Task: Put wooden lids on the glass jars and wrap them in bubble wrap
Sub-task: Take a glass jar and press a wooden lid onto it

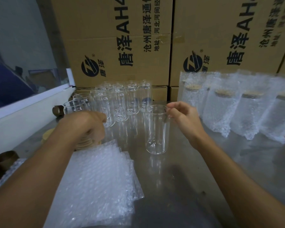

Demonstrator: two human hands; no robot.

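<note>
Our right hand (183,116) pinches the rim of a clear cylindrical glass jar (156,130); our left hand (85,124) curls around round wooden lids (85,143), left of it.

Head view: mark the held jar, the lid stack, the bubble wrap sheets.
held jar (157,134), head view, mid glass wall
lid stack (85,143), head view, stack's side
bubble wrap sheets (97,181), head view, top sheet's centre
</note>
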